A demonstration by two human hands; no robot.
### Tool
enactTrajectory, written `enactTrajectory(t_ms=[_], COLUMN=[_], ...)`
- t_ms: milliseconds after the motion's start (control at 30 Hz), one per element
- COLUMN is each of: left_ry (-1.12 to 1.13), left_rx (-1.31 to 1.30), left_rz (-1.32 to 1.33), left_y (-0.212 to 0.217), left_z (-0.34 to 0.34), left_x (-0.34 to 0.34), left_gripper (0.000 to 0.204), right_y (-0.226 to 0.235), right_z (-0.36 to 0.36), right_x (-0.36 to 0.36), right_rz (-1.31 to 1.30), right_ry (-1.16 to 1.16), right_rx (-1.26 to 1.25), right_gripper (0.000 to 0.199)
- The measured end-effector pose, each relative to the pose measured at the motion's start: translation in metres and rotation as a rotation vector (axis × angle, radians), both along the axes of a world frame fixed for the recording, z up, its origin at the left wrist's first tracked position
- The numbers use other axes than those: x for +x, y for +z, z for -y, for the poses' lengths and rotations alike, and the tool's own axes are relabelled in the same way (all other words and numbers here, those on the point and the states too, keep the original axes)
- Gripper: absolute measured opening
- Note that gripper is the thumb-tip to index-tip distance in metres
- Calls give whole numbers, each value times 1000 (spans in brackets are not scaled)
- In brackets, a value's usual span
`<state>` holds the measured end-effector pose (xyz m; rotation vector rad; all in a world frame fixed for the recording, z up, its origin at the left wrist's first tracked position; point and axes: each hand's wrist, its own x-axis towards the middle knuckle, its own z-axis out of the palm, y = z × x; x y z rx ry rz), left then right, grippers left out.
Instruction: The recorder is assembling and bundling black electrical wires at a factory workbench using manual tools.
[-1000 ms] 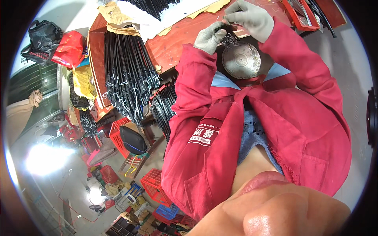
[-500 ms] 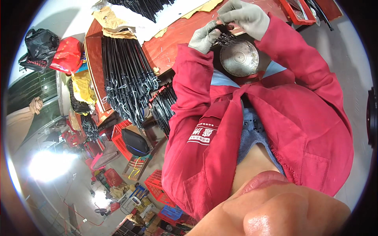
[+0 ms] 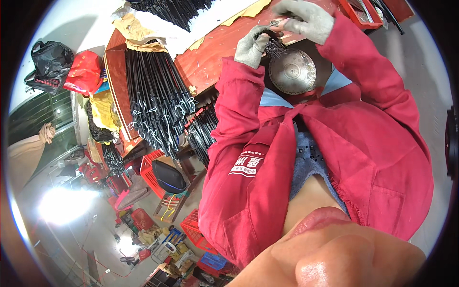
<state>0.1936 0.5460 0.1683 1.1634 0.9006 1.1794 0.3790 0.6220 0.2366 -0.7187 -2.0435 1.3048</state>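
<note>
Both my hands wear pale grey gloves with some fingertips bare, held close together over the front edge of a red tabletop. In my left hand is a clump of small black thin parts, its fingers closed round them. My right hand is just to the right, its fingers pinched near the top of that clump. What its fingertips grip is too small and blurred to name. Below the hands is a round, worn metal dish, silvery with rings at its centre.
Left on the table lies a large bundle of black rods with white strings. Brown paper covers its far end. More black rods lie at the back. A red tray stands at the right. Red crates are on the floor.
My right hand has moved slightly right and down, and its fingers have shifted. My left hand has moved a little to the right, still holding the black parts.
</note>
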Motion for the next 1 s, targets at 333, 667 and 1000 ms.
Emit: enactTrajectory(t_ms=[333, 667, 1000], left_ry=[-29, 26, 189], left_rx=[26, -54, -40], left_rz=[-101, 34, -186], left_y=[-1, 3, -21], left_z=[0, -5, 8], left_x=[1, 5, 20], left_gripper=[51, 28, 16], right_y=[-31, 7, -54], right_z=[17, -3, -50], right_x=[-13, 7, 66], right_rz=[-86, 99, 76], right_ry=[-95, 16, -341], right_rx=[309, 372, 267], right_gripper=[20, 17, 22])
